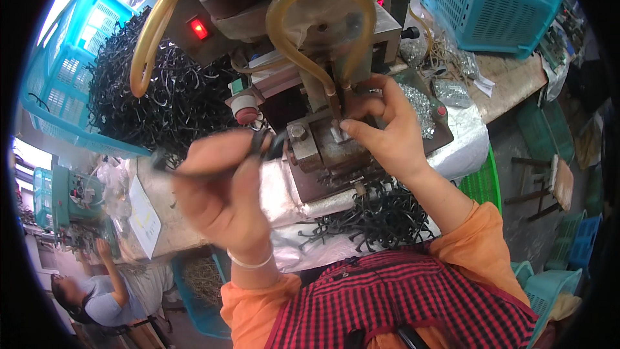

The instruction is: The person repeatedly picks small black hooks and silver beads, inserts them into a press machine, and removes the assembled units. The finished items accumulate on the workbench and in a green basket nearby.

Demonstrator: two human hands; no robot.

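My left hand [223,187] grips a thin black curved part [268,145], its tip pointing at the metal fixture [326,148] of a small press machine [303,58]. My right hand [387,126] rests on that fixture, thumb and fingers pinching a small silvery clip [337,130] on the steel block. Amber hoses [294,6] loop above the fixture. A heap of the same black parts [381,216] lies on the bench just below the fixture, in front of my chest.
A turquoise basket [64,71] at the left brims with black parts [161,90]. Another turquoise crate [497,3] stands at the upper right beside small bags of silvery clips [452,90]. A red lamp [199,28] glows on the machine. Another person [103,291] works lower left.
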